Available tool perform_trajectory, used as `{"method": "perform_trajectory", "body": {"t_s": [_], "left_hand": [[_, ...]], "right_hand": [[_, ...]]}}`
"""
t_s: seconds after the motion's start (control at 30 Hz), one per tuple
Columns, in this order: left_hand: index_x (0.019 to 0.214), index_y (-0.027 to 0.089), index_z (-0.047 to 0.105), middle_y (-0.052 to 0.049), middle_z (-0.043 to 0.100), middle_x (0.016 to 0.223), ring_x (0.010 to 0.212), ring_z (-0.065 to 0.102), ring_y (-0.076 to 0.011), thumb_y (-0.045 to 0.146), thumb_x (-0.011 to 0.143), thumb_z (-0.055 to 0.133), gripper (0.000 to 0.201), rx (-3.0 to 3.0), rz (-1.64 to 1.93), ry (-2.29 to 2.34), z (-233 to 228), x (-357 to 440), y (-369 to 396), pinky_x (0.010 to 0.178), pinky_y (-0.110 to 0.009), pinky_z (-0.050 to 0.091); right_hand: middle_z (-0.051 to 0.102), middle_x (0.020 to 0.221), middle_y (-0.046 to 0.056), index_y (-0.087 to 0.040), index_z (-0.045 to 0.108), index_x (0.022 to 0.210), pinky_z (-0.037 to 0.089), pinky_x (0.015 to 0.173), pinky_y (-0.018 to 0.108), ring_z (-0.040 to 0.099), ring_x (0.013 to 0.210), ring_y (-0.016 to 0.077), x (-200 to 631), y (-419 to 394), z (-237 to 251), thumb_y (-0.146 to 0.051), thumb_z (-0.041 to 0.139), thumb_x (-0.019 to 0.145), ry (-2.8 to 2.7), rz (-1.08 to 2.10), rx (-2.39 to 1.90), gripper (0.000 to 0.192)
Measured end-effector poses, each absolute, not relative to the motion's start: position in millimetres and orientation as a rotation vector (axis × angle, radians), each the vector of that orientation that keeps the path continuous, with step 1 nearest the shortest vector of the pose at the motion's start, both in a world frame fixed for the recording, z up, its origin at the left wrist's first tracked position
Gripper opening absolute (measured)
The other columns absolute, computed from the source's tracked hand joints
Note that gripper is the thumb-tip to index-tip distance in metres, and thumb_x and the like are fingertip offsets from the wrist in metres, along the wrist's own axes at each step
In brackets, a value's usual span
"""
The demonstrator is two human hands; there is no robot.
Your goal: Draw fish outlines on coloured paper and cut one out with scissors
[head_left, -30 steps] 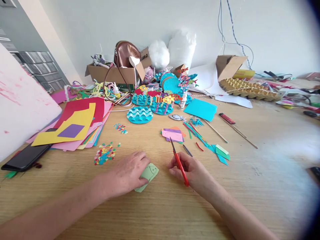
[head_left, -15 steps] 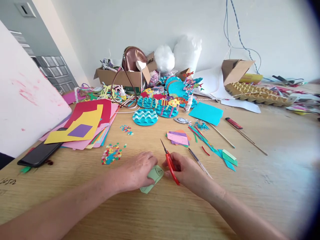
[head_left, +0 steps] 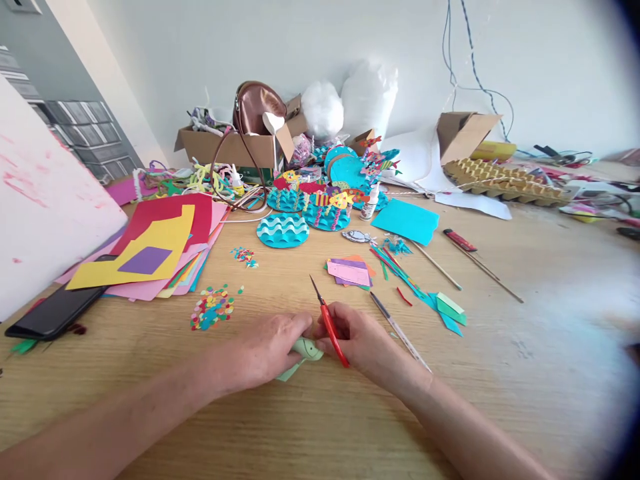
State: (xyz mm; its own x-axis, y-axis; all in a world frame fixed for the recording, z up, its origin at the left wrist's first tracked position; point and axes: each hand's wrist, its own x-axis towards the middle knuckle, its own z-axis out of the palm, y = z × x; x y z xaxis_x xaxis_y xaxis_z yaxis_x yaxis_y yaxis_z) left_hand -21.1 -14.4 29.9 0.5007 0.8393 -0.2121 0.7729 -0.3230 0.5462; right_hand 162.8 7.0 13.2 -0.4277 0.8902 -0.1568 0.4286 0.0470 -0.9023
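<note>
Between my hands is a piece of light green paper (head_left: pixel 306 349) with a fish outline drawn on it, its right end curled. My left hand (head_left: pixel 275 347) pinches the paper from the left, thumb below and fingers above. My right hand (head_left: pixel 357 337) holds red-handled scissors (head_left: pixel 333 335) whose dark tips point up and away from the paper. The right fingertips touch the curled end of the paper. Just right of that hand lies a pen (head_left: pixel 400 330). Beyond the scissors sits a small stack of coloured paper pieces (head_left: pixel 349 272), pink on top.
Colourful paper dots (head_left: pixel 213 308) lie to the left, near a phone (head_left: pixel 55 310) under coloured sheets (head_left: pixel 150 247). Turquoise wavy discs (head_left: pixel 283 231), a glue bottle (head_left: pixel 369 203) and a blue sheet (head_left: pixel 406 221) stand further back. Paper strips (head_left: pixel 405 273), sticks and a red cutter (head_left: pixel 459 240) are right.
The green paper has been bent, so its right end now curls over. My right fingertips have come onto it. The whole view has shifted slightly, moving things leftward.
</note>
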Motion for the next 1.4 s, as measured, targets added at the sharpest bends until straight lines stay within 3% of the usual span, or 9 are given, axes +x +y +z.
{"method": "perform_trajectory", "body": {"t_s": [0.13, 0.23, 0.37, 0.47, 0.6, 0.77, 0.93, 1.1, 1.4], "left_hand": [[0.113, 0.025, 0.050, -0.001, 0.064, 0.100, 0.091, 0.059, -0.0197, 0.015, 0.077, 0.055, 0.038, 2.033, 0.264, 1.297, 34.3, -20.2, -13.1, 0.075, -0.027, 0.042], [0.121, 0.028, 0.047, 0.001, 0.064, 0.095, 0.086, 0.059, -0.0191, 0.016, 0.075, 0.058, 0.049, 1.786, 0.398, 1.280, 44.8, -17.1, -10.2, 0.073, -0.027, 0.040], [0.110, 0.024, 0.053, 0.000, 0.059, 0.088, 0.077, 0.054, -0.0157, 0.037, 0.080, 0.060, 0.034, 1.413, 0.837, 1.133, 50.1, -13.3, -5.1, 0.065, -0.025, 0.041], [0.107, 0.023, 0.053, -0.001, 0.058, 0.090, 0.075, 0.050, -0.0138, 0.047, 0.083, 0.056, 0.034, 1.094, 1.078, 0.965, 43.9, -7.6, -3.3, 0.064, -0.023, 0.042], [0.085, 0.018, 0.059, -0.001, 0.056, 0.076, 0.069, 0.047, -0.0131, 0.048, 0.079, 0.061, 0.031, 1.178, 0.990, 0.878, 36.7, 8.0, -7.0, 0.062, -0.023, 0.041], [0.062, 0.020, 0.052, 0.001, 0.051, 0.064, 0.063, 0.048, -0.0138, 0.038, 0.076, 0.057, 0.023, 1.353, 1.028, 1.030, 41.6, 27.3, -9.7, 0.060, -0.025, 0.043], [0.057, 0.023, 0.051, 0.002, 0.050, 0.052, 0.053, 0.049, -0.0156, 0.036, 0.067, 0.055, 0.018, 1.440, 1.101, 1.334, 44.7, 32.5, -8.3, 0.058, -0.029, 0.047], [0.050, 0.023, 0.048, 0.001, 0.050, 0.053, 0.055, 0.051, -0.0168, 0.037, 0.070, 0.049, 0.025, 1.491, 1.082, 1.414, 49.5, 30.8, -10.9, 0.065, -0.031, 0.048], [0.051, 0.022, 0.046, 0.002, 0.050, 0.056, 0.060, 0.050, -0.0160, 0.037, 0.075, 0.048, 0.028, 1.424, 1.069, 1.382, 45.6, 24.4, -13.1, 0.062, -0.028, 0.043]], "right_hand": [[0.058, 0.063, -0.004, -0.020, 0.054, 0.071, 0.036, 0.050, 0.021, 0.053, 0.059, 0.0125, 161.1, 3.7, 15.8, -0.015, 0.066, 0.061, -1.750, 1.475, -1.255, 0.016], [0.056, 0.063, -0.004, -0.020, 0.054, 0.073, 0.037, 0.051, 0.022, 0.052, 0.059, 0.0123, 161.5, 3.5, 21.3, -0.016, 0.066, 0.061, -1.612, 1.463, -1.207, 0.017], [0.054, 0.063, -0.005, -0.020, 0.054, 0.078, 0.037, 0.049, 0.022, 0.047, 0.054, 0.0101, 168.2, 6.1, 33.5, -0.023, 0.070, 0.060, -1.303, 1.387, -1.121, 0.025], [0.054, 0.066, -0.005, -0.020, 0.055, 0.079, 0.037, 0.049, 0.021, 0.046, 0.052, 0.0084, 173.6, 7.3, 39.8, -0.026, 0.071, 0.062, -1.106, 1.291, -1.068, 0.025], [0.053, 0.070, -0.004, -0.019, 0.057, 0.081, 0.038, 0.051, 0.021, 0.046, 0.055, 0.0082, 173.6, 5.2, 38.8, -0.028, 0.073, 0.063, -0.980, 1.351, -1.000, 0.027], [0.054, 0.067, -0.004, -0.019, 0.055, 0.085, 0.038, 0.053, 0.022, 0.046, 0.057, 0.0097, 166.7, -1.7, 36.8, -0.030, 0.075, 0.063, -0.945, 1.507, -0.991, 0.031], [0.054, 0.066, -0.005, -0.018, 0.054, 0.084, 0.035, 0.051, 0.020, 0.044, 0.055, 0.0082, 163.9, -4.7, 41.7, -0.026, 0.076, 0.061, -1.003, 1.513, -0.990, 0.033], [0.053, 0.066, -0.005, -0.019, 0.052, 0.083, 0.035, 0.049, 0.020, 0.044, 0.054, 0.0086, 163.4, -5.2, 45.4, -0.028, 0.073, 0.064, -1.066, 1.497, -1.034, 0.030], [0.051, 0.065, -0.004, -0.020, 0.050, 0.083, 0.037, 0.052, 0.022, 0.046, 0.056, 0.0102, 163.9, -8.6, 47.0, -0.038, 0.069, 0.067, -1.181, 1.455, -1.066, 0.031]]}}
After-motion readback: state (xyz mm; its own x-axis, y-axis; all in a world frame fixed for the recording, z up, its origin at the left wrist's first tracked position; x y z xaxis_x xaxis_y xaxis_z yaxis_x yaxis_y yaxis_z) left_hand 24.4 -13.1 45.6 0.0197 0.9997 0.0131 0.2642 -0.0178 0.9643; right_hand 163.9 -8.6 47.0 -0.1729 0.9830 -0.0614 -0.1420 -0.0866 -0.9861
